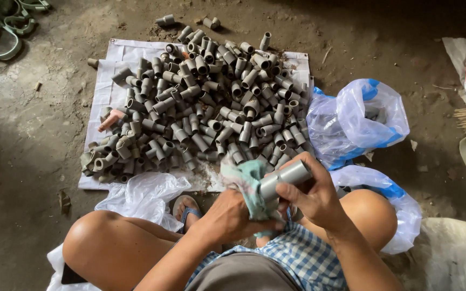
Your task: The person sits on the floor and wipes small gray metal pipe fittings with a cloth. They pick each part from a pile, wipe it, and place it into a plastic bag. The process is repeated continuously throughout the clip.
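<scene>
Bare knees and a blue-and-white checked cloth [303, 253] across the lap fill the near edge of the view, as a person squats on a dirt floor [22, 145] over a heap of grey plastic pipe fittings [200, 102]. Just above the lap, the right hand [316, 196] is closed around a single grey pipe fitting [284, 178], fingers wrapped over its middle so that one open end points toward the heap. The left hand [227, 218] is clenched on a pale green rag [246, 186], which is bunched against the near end of that fitting and touches it. Beyond the held fitting, the heap lies on a white sheet [122, 54] spread on the floor; a few stray fittings sit on the bare earth past the sheet's far edge. One pinkish fitting [111, 119] lies among the grey ones at the heap's left side. Right of the heap, touching the sheet's edge, stands a clear plastic bag with blue stripes [360, 118], its mouth open. A second clear bag [400, 213] lies beside the right knee, and another crumpled clear bag [141, 196] rests between the left knee and the sheet. A foot in a blue-strapped sandal [187, 207] shows just below the sheet. Far left of the heap, green curved clamps [4, 32] lie on the ground.
</scene>
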